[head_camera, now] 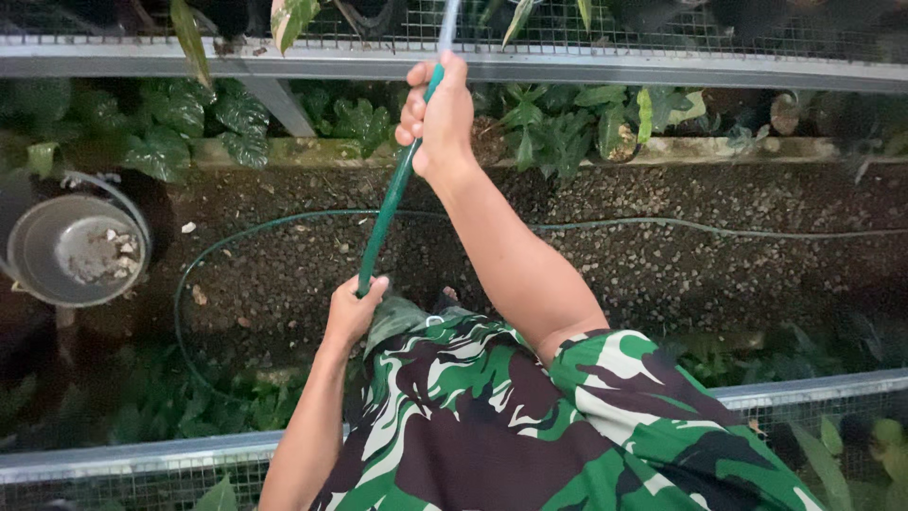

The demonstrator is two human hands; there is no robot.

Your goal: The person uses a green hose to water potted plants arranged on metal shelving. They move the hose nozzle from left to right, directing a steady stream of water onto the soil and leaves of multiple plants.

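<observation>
Green garden hose (388,203) clenched in both fists: right hand (437,118) high near the nozzle end, left hand (353,308) lower, hose looping over the gravel path (662,265) below

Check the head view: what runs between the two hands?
A straight stretch of thin green garden hose spans from the left hand up to the right hand; both grip it, over dark gravel ground.
</observation>
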